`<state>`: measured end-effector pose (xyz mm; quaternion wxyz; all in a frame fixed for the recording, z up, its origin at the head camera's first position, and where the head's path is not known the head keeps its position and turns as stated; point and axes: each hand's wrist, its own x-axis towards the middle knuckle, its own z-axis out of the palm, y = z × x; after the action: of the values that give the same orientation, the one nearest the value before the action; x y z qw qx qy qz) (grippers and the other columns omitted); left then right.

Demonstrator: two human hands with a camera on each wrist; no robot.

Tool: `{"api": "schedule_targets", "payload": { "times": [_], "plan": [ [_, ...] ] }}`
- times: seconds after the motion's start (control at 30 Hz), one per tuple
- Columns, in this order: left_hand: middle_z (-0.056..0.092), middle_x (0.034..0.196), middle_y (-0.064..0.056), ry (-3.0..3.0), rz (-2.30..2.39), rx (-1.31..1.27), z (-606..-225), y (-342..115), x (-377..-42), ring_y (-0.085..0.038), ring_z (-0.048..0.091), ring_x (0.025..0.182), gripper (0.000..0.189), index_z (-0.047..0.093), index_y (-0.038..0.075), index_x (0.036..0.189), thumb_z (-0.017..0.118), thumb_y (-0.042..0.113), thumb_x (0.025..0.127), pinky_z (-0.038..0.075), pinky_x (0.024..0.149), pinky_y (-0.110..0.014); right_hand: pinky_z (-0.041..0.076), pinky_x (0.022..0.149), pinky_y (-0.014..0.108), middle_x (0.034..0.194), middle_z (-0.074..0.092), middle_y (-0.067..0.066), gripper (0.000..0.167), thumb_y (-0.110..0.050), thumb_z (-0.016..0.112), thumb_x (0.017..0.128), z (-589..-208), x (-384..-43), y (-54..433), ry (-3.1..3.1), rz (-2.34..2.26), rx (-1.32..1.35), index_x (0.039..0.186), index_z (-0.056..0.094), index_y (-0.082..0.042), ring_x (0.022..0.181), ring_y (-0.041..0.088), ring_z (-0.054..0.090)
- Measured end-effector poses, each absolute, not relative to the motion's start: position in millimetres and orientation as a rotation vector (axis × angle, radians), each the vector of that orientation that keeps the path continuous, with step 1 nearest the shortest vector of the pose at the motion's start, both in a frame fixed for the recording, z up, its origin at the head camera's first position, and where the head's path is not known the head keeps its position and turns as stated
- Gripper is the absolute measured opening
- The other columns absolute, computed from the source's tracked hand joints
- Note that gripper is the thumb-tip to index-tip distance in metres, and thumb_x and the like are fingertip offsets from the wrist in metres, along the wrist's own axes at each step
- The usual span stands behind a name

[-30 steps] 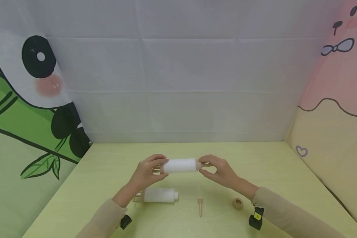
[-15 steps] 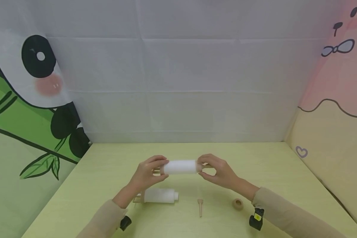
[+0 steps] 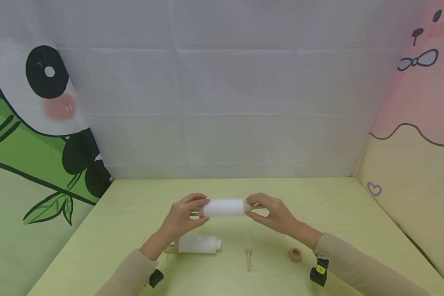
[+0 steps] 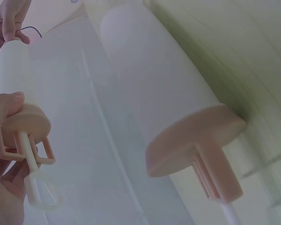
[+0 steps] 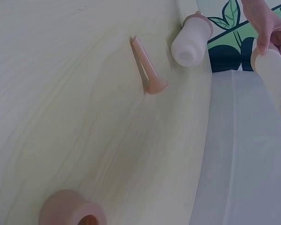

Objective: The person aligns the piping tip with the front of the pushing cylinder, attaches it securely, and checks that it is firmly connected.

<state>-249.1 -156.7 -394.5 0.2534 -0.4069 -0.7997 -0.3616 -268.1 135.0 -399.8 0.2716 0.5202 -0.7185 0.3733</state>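
At 12 o'clock, a pale cloth wall (image 3: 222, 102). Below, down to 6 o'clock, a yellow tabletop (image 3: 340, 209). Up off the tabletop, at 6 o'clock in the head view, a white tube (image 3: 223, 207), held level. Left hand (image 3: 181, 213) at the 9 o'clock end, thumb and fingers curled round the tan collar (image 4: 25, 123). Right hand (image 3: 275, 211) at the 3 o'clock end, thumb and fingertips pinching the tan cap (image 3: 247, 206).

Should feel light, like hollow plastic, and more stiff than soft. Might be a bit slippery on the smooth side. Best to grab by the collar and the cap, and to go easy on the thin tan loops (image 4: 50, 150) and the white rod (image 4: 29, 152), perhaps quick to snap.

Looks plain, round and white, with tan bits at both ends. Past the collar, two loops, and the rod, wider at its tip.

From the held tube, at 7 o'clock, a second white tube (image 3: 197, 244), lying on the tabletop, tan base (image 4: 192, 133) towards 9 o'clock and small white neck (image 3: 218, 244) towards 3 o'clock. At 4 o'clock, a fat tan ring (image 5: 60, 208) with a hole. Smallest, at 5 o'clock, a thin tan peg (image 5: 148, 64), wide end towards 12 o'clock.
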Motion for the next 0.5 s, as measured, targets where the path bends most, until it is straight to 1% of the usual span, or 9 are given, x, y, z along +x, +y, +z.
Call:
{"api": "schedule_targets", "payload": {
  "times": [0.13, 0.23, 0.4, 0.5],
  "plan": [
    [0.057, 0.106, -0.014, -2.166, -0.998, -1.107, -396.2, -156.2, -249.4, -0.026, 0.065, 0.082, 0.045, 0.064, -0.001, 0.104, 0.078, -0.006, 0.062, 0.051, 0.063, -0.014, 0.052, 0.073, 0.021, 0.104, 0.059, 0.014, 0.033, 0.002, 0.073, 0.072, -400.2, -267.0, 134.5, -1.927, 1.022, 1.383, 0.102, 0.059, 0.000, 0.090, 0.023, 0.062],
    [0.057, 0.106, -0.014, -2.153, -1.000, -1.109, -396.2, -155.9, -249.7, -0.026, 0.065, 0.081, 0.045, 0.064, -0.001, 0.104, 0.078, -0.006, 0.062, 0.051, 0.062, -0.014, 0.052, 0.073, 0.021, 0.104, 0.059, 0.014, 0.029, -0.003, 0.072, 0.075, -400.7, -266.7, 134.5, -1.930, 1.019, 1.376, 0.102, 0.059, -0.001, 0.091, 0.022, 0.061],
    [0.057, 0.106, -0.014, -2.158, -1.001, -1.109, -396.4, -156.9, -249.5, -0.026, 0.065, 0.081, 0.044, 0.064, -0.002, 0.103, 0.078, -0.006, 0.062, 0.051, 0.062, -0.014, 0.052, 0.074, 0.021, 0.105, 0.056, 0.016, 0.023, -0.010, 0.065, 0.082, -401.0, -267.7, 135.3, -1.926, 1.000, 1.410, 0.101, 0.058, 0.001, 0.093, 0.023, 0.060],
    [0.057, 0.106, -0.014, -2.161, -0.981, -1.111, -395.6, -157.6, -249.3, -0.026, 0.065, 0.081, 0.044, 0.064, -0.001, 0.103, 0.078, -0.005, 0.062, 0.051, 0.062, -0.013, 0.051, 0.075, 0.019, 0.103, 0.055, 0.014, 0.021, -0.012, 0.063, 0.084, -400.0, -267.5, 135.3, -1.929, 0.976, 1.419, 0.100, 0.058, 0.001, 0.092, 0.022, 0.060]
  ]
}}
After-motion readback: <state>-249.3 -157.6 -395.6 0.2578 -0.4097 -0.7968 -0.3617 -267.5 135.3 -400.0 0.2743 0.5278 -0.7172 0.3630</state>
